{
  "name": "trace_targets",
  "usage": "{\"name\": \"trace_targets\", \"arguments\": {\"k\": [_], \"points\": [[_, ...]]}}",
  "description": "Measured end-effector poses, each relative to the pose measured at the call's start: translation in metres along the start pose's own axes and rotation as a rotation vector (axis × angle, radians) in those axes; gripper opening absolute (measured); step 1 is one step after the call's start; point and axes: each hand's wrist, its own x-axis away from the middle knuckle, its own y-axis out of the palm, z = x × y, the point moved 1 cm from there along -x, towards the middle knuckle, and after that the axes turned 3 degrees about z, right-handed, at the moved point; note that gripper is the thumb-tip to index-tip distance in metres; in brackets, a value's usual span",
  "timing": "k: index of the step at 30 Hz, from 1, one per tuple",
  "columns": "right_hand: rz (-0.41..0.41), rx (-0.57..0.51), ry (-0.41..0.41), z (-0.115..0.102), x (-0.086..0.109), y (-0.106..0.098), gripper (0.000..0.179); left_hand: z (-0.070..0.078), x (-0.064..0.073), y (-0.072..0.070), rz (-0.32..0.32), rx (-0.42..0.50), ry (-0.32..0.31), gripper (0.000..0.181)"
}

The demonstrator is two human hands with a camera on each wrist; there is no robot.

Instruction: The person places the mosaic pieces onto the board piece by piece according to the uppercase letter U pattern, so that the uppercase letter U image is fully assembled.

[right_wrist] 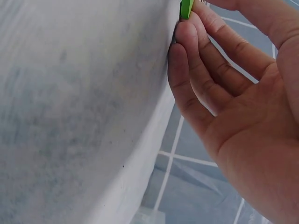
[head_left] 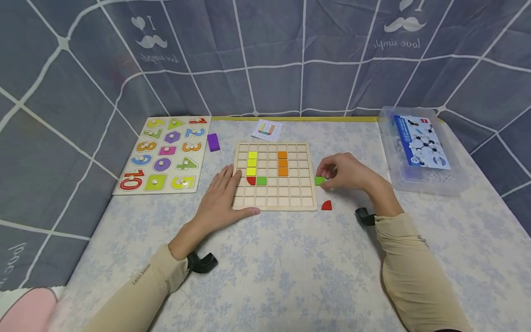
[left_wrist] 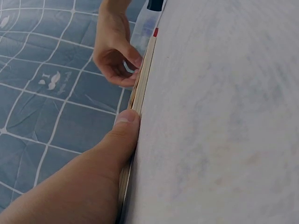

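Observation:
A wooden grid board lies flat on the table. My left hand rests at its left side, fingers extended along the left edge and thumb on the near edge. At the board's right edge, my right hand pinches a green square tile, which also shows at the top of the right wrist view. On the board stand three yellow tiles in a column, a red quarter-circle tile below them, another green tile beside it, and three orange tiles in a column.
A loose red quarter-circle piece lies right of the board. Behind the board is a pattern card. A purple block and a number puzzle board are at the left. A clear plastic box stands at the right.

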Motion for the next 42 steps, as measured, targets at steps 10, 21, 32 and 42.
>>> {"name": "trace_targets", "arguments": {"k": [10,21,32,42], "points": [[0.081,-0.024,-0.087,-0.002,-0.006,-0.001,0.019,-0.003,0.000,-0.001,0.012,-0.005,0.007,0.122],[0.049,-0.025,-0.187,-0.047,-0.035,0.017,0.020,-0.004,-0.001,0.000,0.013,-0.005,0.014,0.121],[-0.015,0.014,-0.229,-0.080,-0.060,0.043,0.020,-0.002,-0.001,-0.002,-0.001,-0.014,0.004,0.122],[-0.040,0.061,-0.238,-0.091,-0.059,0.052,0.021,-0.001,-0.002,-0.001,-0.010,-0.012,0.001,0.123]]}}
